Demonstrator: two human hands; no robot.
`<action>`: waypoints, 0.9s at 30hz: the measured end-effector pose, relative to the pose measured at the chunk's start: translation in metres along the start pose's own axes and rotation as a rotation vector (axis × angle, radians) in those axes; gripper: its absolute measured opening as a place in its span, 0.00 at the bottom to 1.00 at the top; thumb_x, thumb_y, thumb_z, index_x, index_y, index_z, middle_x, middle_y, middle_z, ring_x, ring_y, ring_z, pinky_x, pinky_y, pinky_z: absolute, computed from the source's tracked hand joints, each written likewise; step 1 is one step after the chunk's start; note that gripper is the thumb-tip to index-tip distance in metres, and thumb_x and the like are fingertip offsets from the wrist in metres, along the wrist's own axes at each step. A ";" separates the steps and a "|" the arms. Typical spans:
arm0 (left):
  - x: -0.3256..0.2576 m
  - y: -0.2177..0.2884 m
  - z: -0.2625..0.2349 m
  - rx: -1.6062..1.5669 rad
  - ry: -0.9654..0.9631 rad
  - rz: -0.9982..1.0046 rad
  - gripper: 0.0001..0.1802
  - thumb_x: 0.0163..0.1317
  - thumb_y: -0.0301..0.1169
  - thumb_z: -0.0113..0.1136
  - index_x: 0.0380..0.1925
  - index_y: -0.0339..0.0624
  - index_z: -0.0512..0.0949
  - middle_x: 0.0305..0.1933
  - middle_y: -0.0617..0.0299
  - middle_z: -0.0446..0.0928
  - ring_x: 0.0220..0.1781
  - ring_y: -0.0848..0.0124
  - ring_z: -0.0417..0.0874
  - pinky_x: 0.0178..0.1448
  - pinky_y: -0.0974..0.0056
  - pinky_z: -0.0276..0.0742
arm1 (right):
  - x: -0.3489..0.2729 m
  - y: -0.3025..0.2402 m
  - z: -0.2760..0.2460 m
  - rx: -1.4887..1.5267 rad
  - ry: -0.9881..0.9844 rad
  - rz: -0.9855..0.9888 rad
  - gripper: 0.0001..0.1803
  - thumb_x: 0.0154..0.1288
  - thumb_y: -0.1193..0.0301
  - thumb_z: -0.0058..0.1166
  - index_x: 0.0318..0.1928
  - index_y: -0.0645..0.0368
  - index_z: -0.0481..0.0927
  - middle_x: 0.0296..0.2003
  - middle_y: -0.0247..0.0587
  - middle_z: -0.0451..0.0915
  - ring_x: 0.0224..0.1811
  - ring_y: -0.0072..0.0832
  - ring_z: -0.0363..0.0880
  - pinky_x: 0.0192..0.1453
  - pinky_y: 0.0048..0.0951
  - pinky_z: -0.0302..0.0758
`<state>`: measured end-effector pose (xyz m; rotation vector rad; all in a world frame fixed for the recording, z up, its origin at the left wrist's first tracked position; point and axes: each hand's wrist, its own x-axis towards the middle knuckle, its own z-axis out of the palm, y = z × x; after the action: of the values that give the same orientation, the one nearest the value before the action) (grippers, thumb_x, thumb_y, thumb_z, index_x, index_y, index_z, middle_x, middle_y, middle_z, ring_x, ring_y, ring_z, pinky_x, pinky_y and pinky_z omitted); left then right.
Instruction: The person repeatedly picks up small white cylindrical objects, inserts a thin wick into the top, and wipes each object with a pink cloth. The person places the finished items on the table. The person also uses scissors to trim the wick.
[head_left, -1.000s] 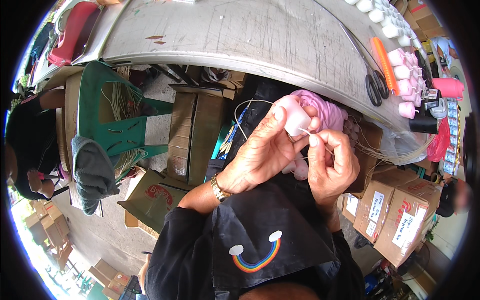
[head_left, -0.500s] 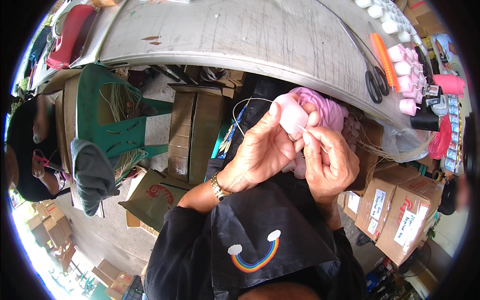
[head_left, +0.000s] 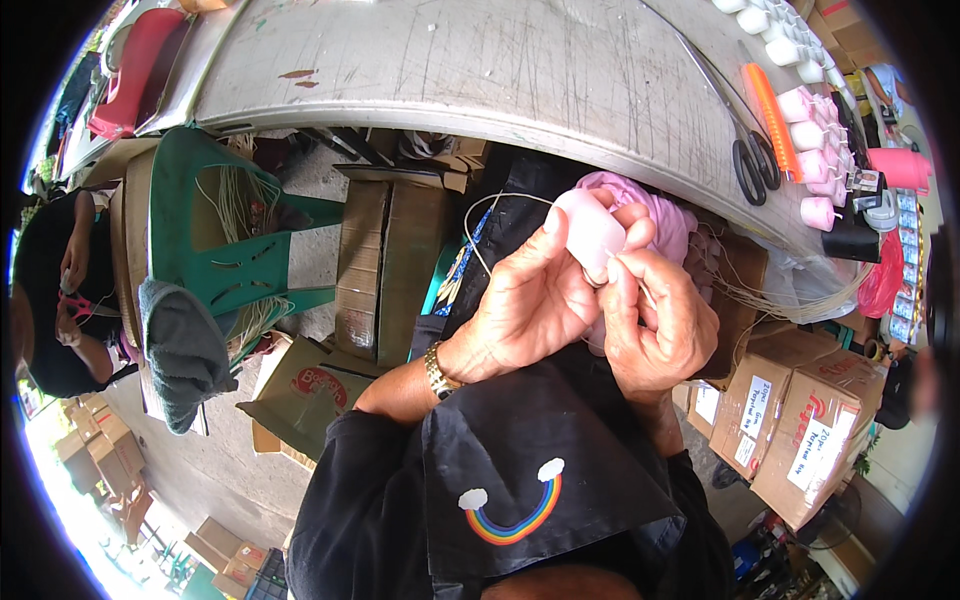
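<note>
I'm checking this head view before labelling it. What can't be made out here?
- Underside of the pale pink candle: covered by the left hand and right hand.
- What the right fingertips pinch: too small to tell.
- Pink cloth in the lap: mostly behind both hands.
- Scissors on the table: blade tips too thin to trace.

Bright daylight fills the scene and falls evenly on the grey table point(head_left: 480, 70), which shows a pale sheen near its far edge. The lower left rim is washed out white by glare. Soft shadow lies under the table and on the black clothing. The fisheye bends straight edges and leaves black corners. The hands are sharp; the rim is slightly soft.
</note>
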<state>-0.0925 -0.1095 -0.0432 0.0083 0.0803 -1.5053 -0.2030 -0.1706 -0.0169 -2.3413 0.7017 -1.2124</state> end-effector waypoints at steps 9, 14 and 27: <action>-0.001 -0.004 -0.010 0.149 -0.071 0.078 0.31 0.68 0.47 0.59 0.64 0.46 0.65 0.69 0.52 0.65 0.71 0.61 0.67 0.69 0.56 0.68 | 0.005 -0.002 0.001 -0.030 -0.036 -0.023 0.08 0.56 0.80 0.65 0.37 0.62 0.82 0.26 0.38 0.80 0.25 0.32 0.81 0.29 0.29 0.76; 0.001 0.000 -0.016 0.119 -0.015 0.184 0.28 0.67 0.39 0.60 0.64 0.46 0.64 0.64 0.53 0.71 0.70 0.58 0.69 0.73 0.53 0.64 | 0.009 -0.004 -0.007 0.021 -0.193 0.041 0.12 0.57 0.84 0.62 0.43 0.65 0.84 0.29 0.40 0.79 0.29 0.31 0.81 0.32 0.28 0.77; 0.001 -0.005 -0.027 0.270 0.021 0.225 0.30 0.64 0.42 0.64 0.63 0.48 0.67 0.66 0.52 0.70 0.71 0.57 0.67 0.75 0.51 0.60 | 0.004 0.007 -0.011 0.186 -0.254 0.166 0.09 0.59 0.84 0.60 0.42 0.65 0.83 0.32 0.43 0.79 0.33 0.32 0.80 0.38 0.26 0.75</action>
<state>-0.0986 -0.1098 -0.0700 0.2425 -0.1044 -1.2817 -0.2122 -0.1798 -0.0127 -2.1829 0.6512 -0.8517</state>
